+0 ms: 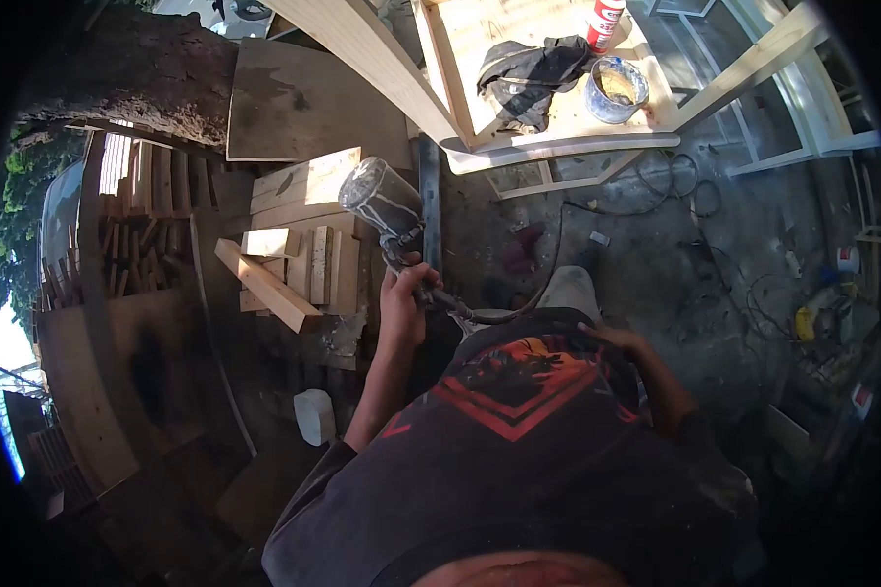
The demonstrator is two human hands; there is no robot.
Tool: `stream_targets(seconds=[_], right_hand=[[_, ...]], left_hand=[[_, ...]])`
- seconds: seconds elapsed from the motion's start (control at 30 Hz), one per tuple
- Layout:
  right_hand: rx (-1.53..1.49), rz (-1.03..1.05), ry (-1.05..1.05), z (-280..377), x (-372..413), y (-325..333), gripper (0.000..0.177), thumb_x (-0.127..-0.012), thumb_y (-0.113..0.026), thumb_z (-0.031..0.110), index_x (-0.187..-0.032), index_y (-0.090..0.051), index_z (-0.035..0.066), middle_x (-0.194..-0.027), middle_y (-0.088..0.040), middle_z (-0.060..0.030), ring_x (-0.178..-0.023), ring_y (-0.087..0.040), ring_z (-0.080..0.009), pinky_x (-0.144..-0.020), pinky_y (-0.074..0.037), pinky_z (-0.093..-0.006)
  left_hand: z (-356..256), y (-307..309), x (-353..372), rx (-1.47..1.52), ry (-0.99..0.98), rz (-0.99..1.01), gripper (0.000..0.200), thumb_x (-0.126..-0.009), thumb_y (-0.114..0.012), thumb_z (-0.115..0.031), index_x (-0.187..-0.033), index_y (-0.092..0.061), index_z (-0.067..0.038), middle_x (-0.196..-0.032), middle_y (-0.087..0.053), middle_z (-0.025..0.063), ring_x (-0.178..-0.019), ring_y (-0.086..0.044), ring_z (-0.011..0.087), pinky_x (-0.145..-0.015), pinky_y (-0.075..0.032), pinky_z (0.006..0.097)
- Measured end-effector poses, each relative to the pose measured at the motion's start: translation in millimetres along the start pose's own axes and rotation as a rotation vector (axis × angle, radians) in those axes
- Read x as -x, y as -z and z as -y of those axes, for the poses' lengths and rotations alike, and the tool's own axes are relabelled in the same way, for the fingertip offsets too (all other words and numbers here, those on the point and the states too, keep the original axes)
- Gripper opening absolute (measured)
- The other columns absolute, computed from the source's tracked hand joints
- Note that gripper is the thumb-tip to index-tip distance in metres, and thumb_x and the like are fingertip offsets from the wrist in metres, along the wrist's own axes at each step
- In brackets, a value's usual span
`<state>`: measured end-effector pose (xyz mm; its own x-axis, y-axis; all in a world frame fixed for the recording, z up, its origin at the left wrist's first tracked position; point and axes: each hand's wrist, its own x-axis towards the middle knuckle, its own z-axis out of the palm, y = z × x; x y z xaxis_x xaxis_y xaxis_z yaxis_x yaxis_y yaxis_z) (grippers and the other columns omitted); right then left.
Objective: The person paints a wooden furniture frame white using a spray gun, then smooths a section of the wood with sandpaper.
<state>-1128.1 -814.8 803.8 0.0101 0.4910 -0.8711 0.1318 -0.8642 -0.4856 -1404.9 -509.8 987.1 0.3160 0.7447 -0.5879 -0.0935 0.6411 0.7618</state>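
My left hand (pixel 406 298) is wrapped around the handle of a paint spray gun (pixel 387 203), held out in front of my left side. The gun's grey, paint-smeared cup points up and away from me. From the handle a dark air hose (pixel 519 315) runs across my front to the floor. My right hand (pixel 612 338) lies against the hem of my dark shirt at my right hip. Its fingers look stretched out, partly in shadow, with nothing seen in them.
Wood blocks (pixel 294 262) lie on boards to the left, near a tree trunk (pixel 132 78). Ahead stands a wooden frame (pixel 558 147) bearing a dark cloth (pixel 529 83), a paint-stained tub (pixel 617 90) and a red-and-white can (pixel 605 24). Hose loops cross the concrete floor (pixel 656 264).
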Motion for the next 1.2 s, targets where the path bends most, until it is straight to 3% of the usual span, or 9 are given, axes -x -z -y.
stream_targets(seconds=[0.07,0.17,0.33,0.43,0.53,0.6,0.63,0.83,1.2], right_hand=[[0.277,0.235,-0.037,60.1,54.1,38.2,0.083,-0.092,-0.07,0.056,-0.146,-0.05,-0.005,-0.146,-0.054,-0.0266,-0.14,-0.048,-0.0379,-0.115,-0.038,-0.0425],[0.267,-0.27,0.609,114.5,83.6,49.1,0.09,-0.089,-0.078,0.043,-0.155,-0.038,-0.003,-0.148,-0.053,-0.0235,-0.133,-0.056,-0.0347,-0.104,-0.048,-0.0443],[0.082,-0.176,0.796,199.5,109.2,36.1,0.088,-0.088,-0.078,0.016,-0.159,-0.029,0.0,-0.158,-0.04,-0.0189,-0.133,-0.054,-0.0261,-0.101,-0.05,-0.0391],[0.036,-0.37,1.129,183.2,103.5,40.8,0.077,-0.093,-0.072,0.013,-0.159,-0.033,0.003,-0.139,-0.058,-0.0151,-0.107,-0.065,-0.0191,-0.084,-0.055,-0.0345],[-0.119,-0.256,0.711,179.0,143.5,63.6,0.061,-0.098,-0.067,0.014,-0.154,-0.044,0.005,-0.108,-0.07,-0.0085,-0.076,-0.066,-0.0132,-0.065,-0.054,-0.0307],[-0.151,-0.354,0.952,177.6,155.8,71.5,0.033,-0.103,-0.063,0.02,-0.132,-0.062,0.004,-0.08,-0.067,-0.0018,-0.058,-0.06,-0.009,-0.053,-0.048,-0.0272],[-0.164,-0.349,0.987,184.0,172.0,78.3,0.029,-0.104,-0.062,0.024,-0.124,-0.067,0.004,-0.076,-0.065,-0.0011,-0.057,-0.058,-0.0082,-0.052,-0.047,-0.027],[-0.003,-0.536,1.139,204.4,178.3,112.4,0.038,-0.105,-0.062,0.036,-0.104,-0.068,-0.002,-0.066,-0.057,-0.0054,-0.062,-0.052,-0.0124,-0.059,-0.045,-0.0334],[-0.095,-0.588,1.498,278.1,250.2,130.5,0.045,-0.105,-0.062,0.041,-0.106,-0.073,-0.002,-0.08,-0.073,-0.0055,-0.05,-0.056,-0.0067,-0.049,-0.043,-0.0252]], left_hand=[[10.9,-23.5,-0.2,0.021,0.018,0.029,0.039,-0.092,-0.065,-0.011,-0.127,-0.049,-0.002,-0.095,-0.064,0.0109,-0.088,-0.064,0.0224,-0.082,-0.052,0.038],[21.1,-84.2,15.1,0.122,0.071,0.072,0.044,-0.091,-0.065,-0.006,-0.131,-0.045,-0.002,-0.097,-0.066,0.0148,-0.091,-0.066,0.0265,-0.094,-0.052,0.0422],[51.5,-161.6,46.0,-0.032,0.057,0.254,0.042,-0.095,-0.068,-0.014,-0.13,-0.049,-0.003,-0.116,-0.065,0.013,-0.11,-0.062,0.0216,-0.101,-0.046,0.0387],[43.5,-187.7,66.7,-0.273,-0.007,0.427,0.049,-0.099,-0.069,-0.028,-0.137,-0.049,-0.004,-0.119,-0.062,0.0082,-0.113,-0.059,0.019,-0.1,-0.044,0.0364],[31.6,-192.1,89.9,-0.601,-0.249,0.514,0.055,-0.104,-0.062,-0.043,-0.143,-0.055,-0.004,-0.114,-0.061,0.008,-0.108,-0.058,0.0198,-0.098,-0.046,0.0359],[17.6,-186.6,103.5,-0.885,-0.523,0.46,0.051,-0.106,-0.059,-0.043,-0.139,-0.061,-0.004,-0.117,-0.062,0.0106,-0.109,-0.059,0.0204,-0.097,-0.047,0.0361],[15.6,-186.8,108.9,-0.877,-0.675,0.338,0.046,-0.105,-0.058,-0.044,-0.125,-0.071,-0.005,-0.098,-0.063,0.0171,-0.086,-0.062,0.0297,-0.081,-0.05,0.0396],[41.7,-166.2,119.4,-1.018,-0.508,0.047,0.046,-0.102,-0.06,-0.044,-0.126,-0.07,-0.006,-0.116,-0.067,0.0229,-0.109,-0.066,0.0376,-0.094,-0.051,0.0439],[182.0,-130.6,112.6,-1.469,0.002,0.367,0.056,-0.098,-0.057,-0.051,-0.124,-0.071,-0.003,-0.124,-0.069,0.0251,-0.122,-0.062,0.0423,-0.102,-0.049,0.0488]])
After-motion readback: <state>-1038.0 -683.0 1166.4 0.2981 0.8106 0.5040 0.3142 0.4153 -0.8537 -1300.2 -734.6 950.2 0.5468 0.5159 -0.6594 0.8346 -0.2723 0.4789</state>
